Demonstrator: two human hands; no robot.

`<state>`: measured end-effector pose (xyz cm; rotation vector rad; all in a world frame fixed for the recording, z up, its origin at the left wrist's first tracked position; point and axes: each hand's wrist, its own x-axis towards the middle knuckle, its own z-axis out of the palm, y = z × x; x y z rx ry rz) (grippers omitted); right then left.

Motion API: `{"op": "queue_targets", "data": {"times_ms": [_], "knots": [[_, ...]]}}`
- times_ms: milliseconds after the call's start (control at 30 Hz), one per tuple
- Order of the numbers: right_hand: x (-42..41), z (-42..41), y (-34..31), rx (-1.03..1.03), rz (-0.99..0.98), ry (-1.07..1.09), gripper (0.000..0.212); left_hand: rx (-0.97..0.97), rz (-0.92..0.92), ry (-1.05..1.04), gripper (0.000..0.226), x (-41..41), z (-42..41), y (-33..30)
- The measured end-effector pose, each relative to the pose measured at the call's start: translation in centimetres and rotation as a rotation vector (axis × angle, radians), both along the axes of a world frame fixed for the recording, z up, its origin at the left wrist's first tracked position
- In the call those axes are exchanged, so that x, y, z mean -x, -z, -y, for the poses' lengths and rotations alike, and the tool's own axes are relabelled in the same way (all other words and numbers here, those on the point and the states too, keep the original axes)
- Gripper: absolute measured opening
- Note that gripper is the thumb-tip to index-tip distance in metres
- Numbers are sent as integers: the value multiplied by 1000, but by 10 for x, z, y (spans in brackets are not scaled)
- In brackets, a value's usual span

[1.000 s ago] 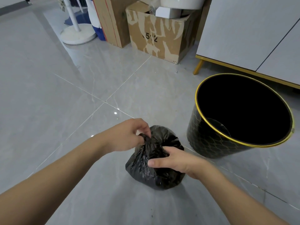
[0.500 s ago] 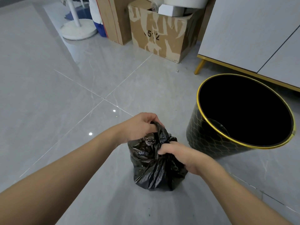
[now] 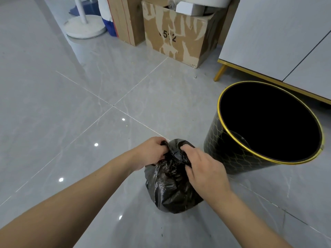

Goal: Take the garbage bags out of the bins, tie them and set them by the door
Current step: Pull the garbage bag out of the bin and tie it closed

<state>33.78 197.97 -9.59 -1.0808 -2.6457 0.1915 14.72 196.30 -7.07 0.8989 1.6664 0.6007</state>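
The black garbage bag [image 3: 172, 187] sits on the grey tiled floor [image 3: 71, 104], beside the black gold-rimmed bin [image 3: 231, 154] at its 2 o'clock. Left hand [image 3: 150, 152] and right hand [image 3: 204, 167] both grasp the bag's gathered top.

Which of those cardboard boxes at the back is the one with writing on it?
The wider, scuffed cardboard box with torn patches carries dark printed digits on its front. The taller, narrower box to its left shows no writing, only a red edge.
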Motion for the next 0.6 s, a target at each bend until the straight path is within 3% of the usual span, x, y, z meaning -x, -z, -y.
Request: {"op": "queue_targets", "data": {"times_ms": [100,233,300,433,500,600], "knots": [[-4,3,6,-31,-42,-38,34,17,121,-89,4,-3,3,-1],[-3,0,5,200,-117,103,21,19,289,-39,49,-5,15,-1],[0,-3,6,479,-206,186,15,19,190,71,49,-8,20,5],[3,-10,5,827,-350,356,7,-86,-228,221,18,-9,17,22],[1,-12,2,1034,-436,399,15,-198,-385,248,3,-10,17,28],[-4,-13,0,1342,-591,381,37,-345,-459,260,9,-10,21,33]]}}
